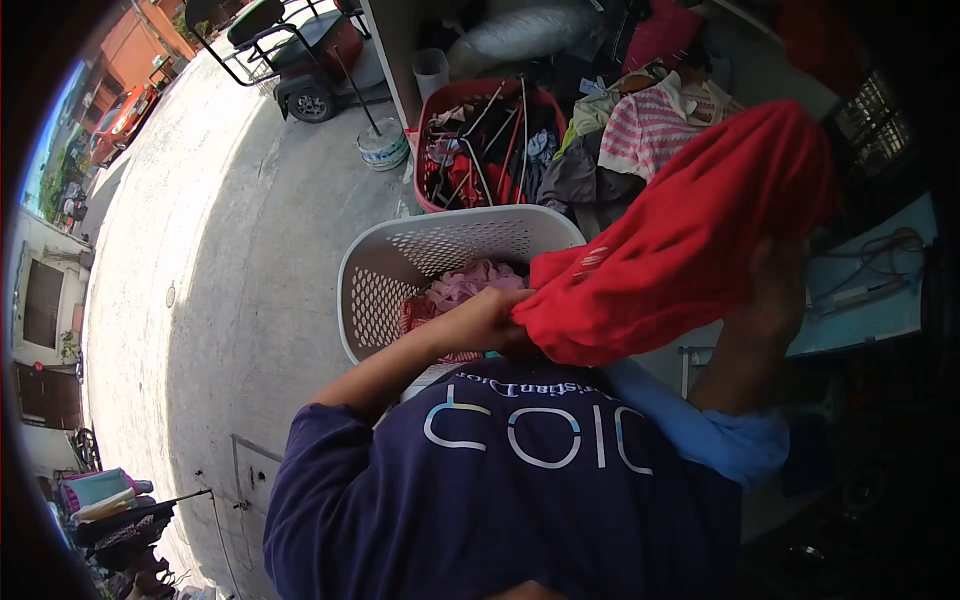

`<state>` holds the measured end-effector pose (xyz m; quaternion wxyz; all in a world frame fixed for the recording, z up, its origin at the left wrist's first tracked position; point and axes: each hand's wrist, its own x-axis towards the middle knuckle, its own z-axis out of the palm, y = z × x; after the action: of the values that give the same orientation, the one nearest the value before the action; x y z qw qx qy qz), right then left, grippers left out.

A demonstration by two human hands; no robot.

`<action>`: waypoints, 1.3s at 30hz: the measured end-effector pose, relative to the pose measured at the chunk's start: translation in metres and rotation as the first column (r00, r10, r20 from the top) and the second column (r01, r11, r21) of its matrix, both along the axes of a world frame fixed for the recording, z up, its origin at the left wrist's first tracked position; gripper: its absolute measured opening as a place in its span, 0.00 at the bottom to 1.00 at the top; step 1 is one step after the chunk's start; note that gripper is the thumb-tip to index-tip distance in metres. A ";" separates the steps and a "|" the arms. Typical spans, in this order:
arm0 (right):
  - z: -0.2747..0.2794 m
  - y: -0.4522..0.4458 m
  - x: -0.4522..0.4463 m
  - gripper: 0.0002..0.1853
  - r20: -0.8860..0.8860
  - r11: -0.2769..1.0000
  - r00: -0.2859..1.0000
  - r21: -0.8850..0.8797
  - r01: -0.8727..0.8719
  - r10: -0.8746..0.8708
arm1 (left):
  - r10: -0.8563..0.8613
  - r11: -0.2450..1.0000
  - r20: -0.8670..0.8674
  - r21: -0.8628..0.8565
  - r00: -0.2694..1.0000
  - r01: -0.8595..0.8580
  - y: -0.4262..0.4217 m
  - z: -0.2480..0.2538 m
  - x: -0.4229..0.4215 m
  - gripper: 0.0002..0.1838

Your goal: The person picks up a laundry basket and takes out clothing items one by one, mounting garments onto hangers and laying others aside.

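A red garment (660,240) is stretched between my two hands, in front of my chest and to the right. My left hand (490,320) grips its lower left end, with the fingers closed on the cloth. At the garment's right side, my right hand (775,285) is in shadow and partly covered by the cloth, its fingers hard to make out. A light blue cloth (690,420) hangs over my right forearm. Just beyond my left hand stands a white-grey laundry basket (385,245) holding pink and red clothes (470,285).
Behind the basket is a red tub (430,110) with hangers and dark clothes. A pile of clothes with a pink striped garment (645,125) lies to its right. A paint bucket with a pole (382,145) and a parked vehicle (310,60) stand further back.
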<state>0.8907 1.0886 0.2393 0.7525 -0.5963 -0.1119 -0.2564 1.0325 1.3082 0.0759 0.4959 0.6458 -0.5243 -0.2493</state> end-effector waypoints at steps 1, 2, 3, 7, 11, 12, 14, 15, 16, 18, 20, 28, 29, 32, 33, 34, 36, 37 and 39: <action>0.006 -0.012 -0.007 0.19 0.004 0.992 0.996 -0.081 0.092 -0.092 | -0.106 0.984 -0.071 0.134 0.992 0.115 0.006 -0.007 0.026 0.25; 0.011 -0.028 -0.014 0.19 -0.007 0.966 0.982 -0.179 0.186 -0.191 | -0.035 0.995 -0.147 0.086 0.989 0.048 0.021 0.017 0.043 0.20; 0.014 -0.047 -0.019 0.19 -0.028 0.922 0.959 -0.284 0.262 -0.281 | 0.006 0.983 0.131 0.183 0.991 -0.030 0.043 0.030 0.074 0.15; -0.011 -0.120 -0.024 0.17 -0.329 0.871 0.851 -0.418 0.259 -0.410 | 0.606 0.680 -0.221 -0.354 0.764 -0.642 0.115 0.058 0.128 0.14; -0.028 -0.129 -0.003 0.10 -0.381 0.794 0.788 -0.569 0.213 -0.484 | -0.140 0.900 0.393 0.434 0.909 -0.049 0.119 0.080 0.130 0.15; -0.029 -0.131 -0.002 0.09 -0.357 0.737 0.774 -0.646 0.200 -0.523 | 0.085 0.918 0.391 0.326 0.917 -0.224 0.126 0.089 0.133 0.11; -0.018 -0.112 0.001 0.10 -0.090 0.547 0.756 -0.746 0.380 -0.648 | 0.545 0.797 0.472 -0.037 0.693 -0.603 0.143 0.122 0.148 0.11; -0.010 -0.099 0.002 0.11 0.124 0.392 0.695 -0.750 0.533 -0.709 | 0.791 0.588 0.432 -0.336 0.434 -0.736 0.145 0.138 0.140 0.11; -0.006 -0.087 0.004 0.11 0.330 0.227 0.596 -0.706 0.671 -0.732 | 0.906 0.423 0.261 -0.552 0.333 -0.719 0.142 0.136 0.133 0.11; -0.014 -0.064 0.014 0.09 0.689 0.030 0.426 -0.507 0.861 -0.586 | 0.969 -0.022 -0.160 -0.816 0.190 -0.578 0.131 0.120 0.124 0.11; -0.048 -0.047 0.023 0.08 0.823 -0.055 0.277 -0.349 0.936 -0.496 | 0.873 0.178 -0.174 -0.754 0.455 -0.632 0.122 0.039 0.134 0.11; -0.063 -0.068 -0.015 0.10 -0.263 0.787 0.875 -0.588 0.188 -0.406 | 0.837 0.445 -0.229 -0.245 0.498 -0.861 0.151 -0.001 0.199 0.11; -0.051 -0.071 -0.020 0.11 -0.246 0.785 0.963 -0.615 -0.069 -0.108 | 0.810 0.462 -0.234 -0.309 0.537 -0.831 0.134 0.014 0.187 0.11; -0.045 -0.087 0.015 0.17 -0.150 0.269 0.367 -0.446 -0.854 0.918 | 0.755 0.472 -0.195 -0.501 0.626 -0.725 0.082 0.040 0.161 0.12; -0.070 -0.087 0.031 0.24 0.130 0.122 0.086 -0.297 -0.947 0.988 | 0.710 0.483 -0.190 -0.568 0.678 -0.666 0.065 0.046 0.157 0.11; -0.090 -0.083 0.039 0.26 0.199 0.287 0.281 -0.001 -0.958 0.939 | 0.664 0.486 -0.183 -0.631 0.725 -0.604 0.043 0.054 0.152 0.10; -0.123 -0.050 0.059 0.29 -0.067 0.647 0.665 0.319 -0.692 0.744 | 0.559 0.591 -0.164 -0.609 0.813 -0.529 -0.010 0.071 0.144 0.10; -0.139 -0.026 0.069 0.30 -0.322 0.839 0.775 0.254 -0.482 0.543 | 0.412 0.734 -0.074 -0.564 0.908 -0.379 -0.037 0.075 0.150 0.11; -0.180 -0.012 0.060 0.28 -0.526 0.918 0.757 0.144 -0.370 0.388 | 0.165 0.874 -0.028 -0.458 0.986 -0.159 -0.091 0.069 0.170 0.13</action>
<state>0.9510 1.0761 0.0598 0.7981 -0.5972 -0.0079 0.0795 1.2029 1.2170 0.1445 0.6503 0.5535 -0.5154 -0.0721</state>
